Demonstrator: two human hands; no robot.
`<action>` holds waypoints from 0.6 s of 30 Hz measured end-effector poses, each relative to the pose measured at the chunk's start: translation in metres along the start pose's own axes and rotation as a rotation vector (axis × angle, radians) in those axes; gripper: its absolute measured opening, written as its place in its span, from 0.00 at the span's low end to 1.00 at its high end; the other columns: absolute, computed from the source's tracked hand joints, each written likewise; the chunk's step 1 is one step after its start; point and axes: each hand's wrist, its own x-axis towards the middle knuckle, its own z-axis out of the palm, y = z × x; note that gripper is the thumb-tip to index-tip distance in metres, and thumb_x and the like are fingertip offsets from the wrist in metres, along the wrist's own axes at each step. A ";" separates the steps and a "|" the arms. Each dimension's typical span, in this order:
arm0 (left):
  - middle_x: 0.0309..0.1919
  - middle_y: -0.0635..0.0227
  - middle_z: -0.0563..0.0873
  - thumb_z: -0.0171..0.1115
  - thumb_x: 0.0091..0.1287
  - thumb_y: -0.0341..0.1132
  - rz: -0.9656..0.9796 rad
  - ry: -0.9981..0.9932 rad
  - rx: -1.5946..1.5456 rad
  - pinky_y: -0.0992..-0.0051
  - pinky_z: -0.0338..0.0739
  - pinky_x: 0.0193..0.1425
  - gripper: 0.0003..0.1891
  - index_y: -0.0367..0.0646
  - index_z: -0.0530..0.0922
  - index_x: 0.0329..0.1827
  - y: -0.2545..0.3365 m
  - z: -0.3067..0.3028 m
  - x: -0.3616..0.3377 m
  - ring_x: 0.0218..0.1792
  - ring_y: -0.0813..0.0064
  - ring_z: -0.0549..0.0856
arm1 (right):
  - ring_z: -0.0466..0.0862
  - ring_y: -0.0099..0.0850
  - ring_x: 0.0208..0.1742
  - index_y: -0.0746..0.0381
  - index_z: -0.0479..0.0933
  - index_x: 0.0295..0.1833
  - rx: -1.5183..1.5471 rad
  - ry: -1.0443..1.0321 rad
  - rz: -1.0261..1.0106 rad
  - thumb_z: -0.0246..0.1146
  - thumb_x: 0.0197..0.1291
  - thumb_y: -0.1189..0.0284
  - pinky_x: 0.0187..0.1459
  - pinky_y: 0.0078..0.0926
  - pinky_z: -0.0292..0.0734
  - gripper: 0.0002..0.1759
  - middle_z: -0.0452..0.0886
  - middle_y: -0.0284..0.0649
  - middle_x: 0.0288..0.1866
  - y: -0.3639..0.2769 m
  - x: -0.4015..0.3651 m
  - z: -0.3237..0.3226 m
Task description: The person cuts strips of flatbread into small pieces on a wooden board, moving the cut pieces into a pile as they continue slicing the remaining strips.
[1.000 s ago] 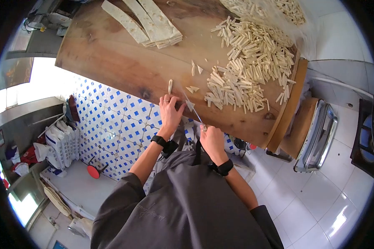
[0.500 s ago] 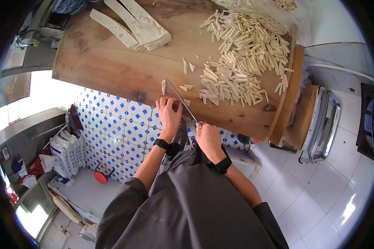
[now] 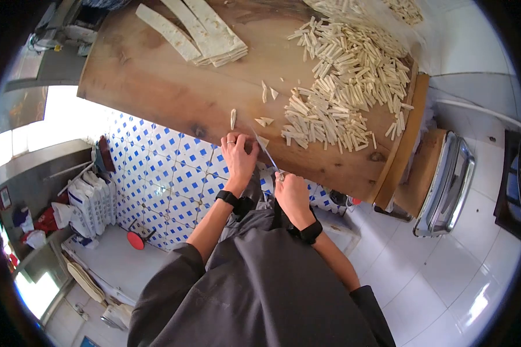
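Observation:
My right hand is wrapped round the handle of a knife, whose thin blade points up and left over the board's front edge. To the left of the blade, my left hand rests at that edge with its fingers bent close together; what they hold, if anything, is hidden. A small pale piece lies just beyond the left fingertips. Several scraps lie beyond the blade. Many cut pale strips are heaped on the right of the wooden board.
Long flat dough-like sheets lie stacked at the board's far left. A clear plastic bag stands behind the heap. A wooden ledge borders the right side, with metal trays beyond it. A red stool stands below left.
The knife blade has moved slightly right and looks steeper, away from the small pale piece. The whole view has shifted a little. Both hands stay near the board's front edge.

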 end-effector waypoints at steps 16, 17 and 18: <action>0.41 0.63 0.77 0.72 0.51 0.32 -0.009 -0.024 -0.116 0.61 0.67 0.55 0.10 0.43 0.80 0.33 -0.009 0.000 0.001 0.48 0.57 0.73 | 0.85 0.55 0.38 0.70 0.79 0.32 -0.090 -0.096 0.103 0.61 0.62 0.65 0.40 0.48 0.81 0.16 0.83 0.58 0.32 -0.014 0.010 -0.010; 0.41 0.64 0.78 0.73 0.50 0.32 -0.066 -0.079 -0.084 0.61 0.67 0.54 0.09 0.43 0.80 0.32 -0.009 0.000 0.003 0.48 0.57 0.73 | 0.85 0.55 0.38 0.70 0.79 0.32 -0.093 -0.094 0.114 0.61 0.62 0.65 0.40 0.48 0.81 0.16 0.83 0.58 0.32 -0.014 0.010 -0.009; 0.42 0.64 0.78 0.73 0.49 0.32 -0.123 -0.133 -0.053 0.61 0.68 0.53 0.09 0.43 0.81 0.31 -0.005 -0.003 0.006 0.49 0.57 0.73 | 0.85 0.56 0.39 0.69 0.78 0.32 -0.094 -0.114 0.132 0.61 0.61 0.67 0.40 0.49 0.81 0.14 0.83 0.58 0.33 -0.015 0.010 -0.008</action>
